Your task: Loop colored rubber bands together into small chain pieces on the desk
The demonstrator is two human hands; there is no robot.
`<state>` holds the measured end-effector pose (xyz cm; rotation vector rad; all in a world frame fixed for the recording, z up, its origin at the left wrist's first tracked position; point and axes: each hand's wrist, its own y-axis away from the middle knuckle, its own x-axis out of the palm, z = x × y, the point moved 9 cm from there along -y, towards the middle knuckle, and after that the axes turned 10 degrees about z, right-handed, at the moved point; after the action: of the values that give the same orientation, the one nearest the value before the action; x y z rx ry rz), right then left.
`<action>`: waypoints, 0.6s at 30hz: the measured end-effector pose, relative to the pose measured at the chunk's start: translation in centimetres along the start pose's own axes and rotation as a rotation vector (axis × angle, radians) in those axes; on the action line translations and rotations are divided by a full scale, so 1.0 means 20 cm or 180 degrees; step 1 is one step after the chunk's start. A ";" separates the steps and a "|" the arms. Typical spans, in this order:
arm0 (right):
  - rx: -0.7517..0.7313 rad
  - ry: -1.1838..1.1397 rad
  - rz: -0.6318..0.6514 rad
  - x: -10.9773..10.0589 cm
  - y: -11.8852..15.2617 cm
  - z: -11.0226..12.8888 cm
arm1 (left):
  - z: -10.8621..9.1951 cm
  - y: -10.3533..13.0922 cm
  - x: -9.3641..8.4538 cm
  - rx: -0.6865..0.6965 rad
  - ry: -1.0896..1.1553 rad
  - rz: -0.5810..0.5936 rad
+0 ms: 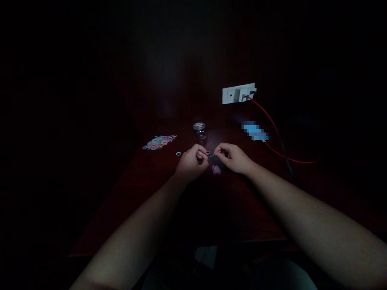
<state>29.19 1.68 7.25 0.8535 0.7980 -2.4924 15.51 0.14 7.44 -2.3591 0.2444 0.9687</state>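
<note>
Over the middle of a dark red table, my left hand (193, 162) and my right hand (232, 157) are close together, both with fingers pinched. A small pinkish hair tie (208, 152) shows at the fingertips of my left hand. Between the hands runs a thin pale-blue hair tie (212, 155), its right end in the pinch of my right hand. Just below lies a small bunch of purple hair ties (216, 169). A single light-blue hair tie (178, 154) rests left of my left hand. Dim light and the fingers hide finer detail.
A loose pile of multicoloured hair ties (159, 142) lies at the left. Behind my hands stands a small clear jar with a lid (199, 130). To the right, a blurred blue device (254, 131) joins a red cable (273, 150), which leads to a wall socket (231, 95).
</note>
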 end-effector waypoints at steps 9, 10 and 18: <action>-0.0131 -0.0042 0.0086 0.02 0.01 0.03 | -0.01 -0.01 0.03 0.0117 -0.0062 0.0175; -0.0137 -0.0036 0.0097 0.02 0.01 0.04 | -0.01 -0.01 0.03 0.0125 -0.0073 0.0201; -0.0121 -0.0074 0.0117 0.02 0.01 0.03 | 0.00 -0.01 0.02 0.0103 0.0034 0.0136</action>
<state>28.67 1.12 7.25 0.8173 0.8120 -2.4430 15.97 0.30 7.27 -2.3390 0.3136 0.9651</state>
